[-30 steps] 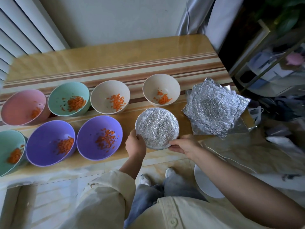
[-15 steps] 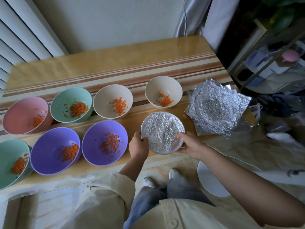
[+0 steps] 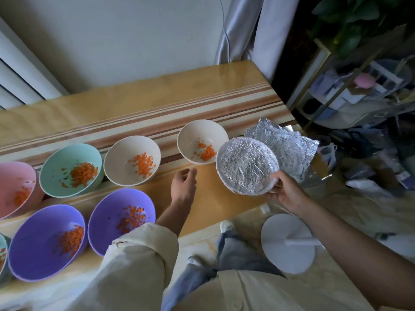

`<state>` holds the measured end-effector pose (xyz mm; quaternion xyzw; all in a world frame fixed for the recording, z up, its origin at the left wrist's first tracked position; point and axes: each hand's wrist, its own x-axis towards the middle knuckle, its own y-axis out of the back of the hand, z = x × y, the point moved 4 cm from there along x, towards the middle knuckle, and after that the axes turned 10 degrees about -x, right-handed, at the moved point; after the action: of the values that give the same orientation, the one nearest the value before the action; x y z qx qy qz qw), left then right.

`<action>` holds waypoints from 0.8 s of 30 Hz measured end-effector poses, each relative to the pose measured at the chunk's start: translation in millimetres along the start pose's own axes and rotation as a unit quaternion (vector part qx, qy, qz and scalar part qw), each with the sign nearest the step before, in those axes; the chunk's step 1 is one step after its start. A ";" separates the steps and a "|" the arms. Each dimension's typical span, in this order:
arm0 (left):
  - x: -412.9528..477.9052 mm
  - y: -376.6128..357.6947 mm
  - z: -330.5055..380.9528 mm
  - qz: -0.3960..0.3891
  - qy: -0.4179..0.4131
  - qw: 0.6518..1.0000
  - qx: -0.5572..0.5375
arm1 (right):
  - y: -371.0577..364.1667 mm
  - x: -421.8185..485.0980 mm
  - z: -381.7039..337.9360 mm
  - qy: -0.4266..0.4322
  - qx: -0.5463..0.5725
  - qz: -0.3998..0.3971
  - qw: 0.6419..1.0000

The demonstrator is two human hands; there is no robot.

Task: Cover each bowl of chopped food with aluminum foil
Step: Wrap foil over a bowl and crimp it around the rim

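Change: a sec ago both hands are on the covered bowl, down near the front edge of the tabletop. Now only the right hand has it. The thumb sits on the foil rim & the fingers curl under, so it's a pinch on one side. The bowl is up off the tabletop, tipped toward the person, by the right edge, partly in front of the foil stack. The left hand has let go. Its fingers are loose & a bit bent w/ nothing in them, low over the bare spot where the bowl was. Can't tell if it touches the wood.

What it means: bowl no. 1 looks done, w/ foil snug all round. It prob. needs a spot to be put down next. 7 bowls are open, each w/ chopped orange bits. Back row: the first cream bowl, 2nd cream bowl, teal bowl, pink bowl. Front row: right purple bowl, left purple bowl & one more teal bowl, cut off at the left edge.

In the way: the first cream bowl is just beside the covered bowl, so they could bump. The foil stack fills the right front corner, so there's not much room there. A one-side grip on a tipped bowl could slip. Down on the floor by the person's legs is a white round thing.
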<state>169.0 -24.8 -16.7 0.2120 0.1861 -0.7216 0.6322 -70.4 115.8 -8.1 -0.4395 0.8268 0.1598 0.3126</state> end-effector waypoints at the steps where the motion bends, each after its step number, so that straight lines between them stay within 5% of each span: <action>1: 9.3 -3.0 0.4 0.011 0.017 1.000 -0.006 | 5.2 6.4 -6.5 0.005 0.004 0.001 1.000; 7: 51.6 -22.6 12.0 0.062 0.084 0.993 -0.049 | 20.3 52.2 -45.1 0.018 0.015 -0.013 1.000; 15: 63.7 -27.1 19.7 0.112 0.073 0.991 -0.017 | 15.6 92.7 -79.3 0.020 -0.012 -0.049 0.999; 24: 39.7 -2.1 11.1 0.065 0.060 0.979 0.183 | 2.1 94.7 -85.6 0.027 0.025 -0.033 0.999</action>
<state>161.7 -63.6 -28.9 0.3788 0.0744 -0.6869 0.6158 -144.0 11.5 -5.9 -0.4629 0.8237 0.1163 0.3062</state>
